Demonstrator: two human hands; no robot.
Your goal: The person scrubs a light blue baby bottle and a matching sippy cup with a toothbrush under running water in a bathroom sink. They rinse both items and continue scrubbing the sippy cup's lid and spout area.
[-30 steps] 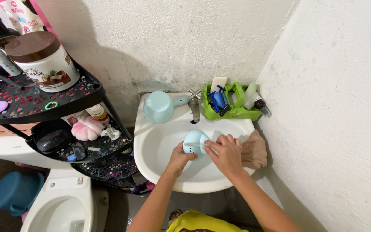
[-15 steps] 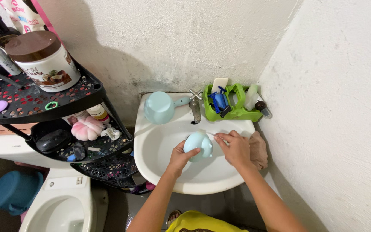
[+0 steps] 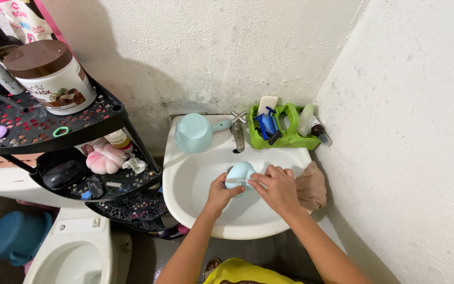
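Left hand (image 3: 220,192) and right hand (image 3: 275,188) together — fingers curled, forearms converging.

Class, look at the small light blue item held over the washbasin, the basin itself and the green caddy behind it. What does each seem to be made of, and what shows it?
Light blue item: probably plastic, smooth and matt, evenly coloured; its kind is unclear.
Washbasin: likely glazed ceramic, white with a soft sheen.
Green caddy: moulded plastic, bright and glossy, with open slots.
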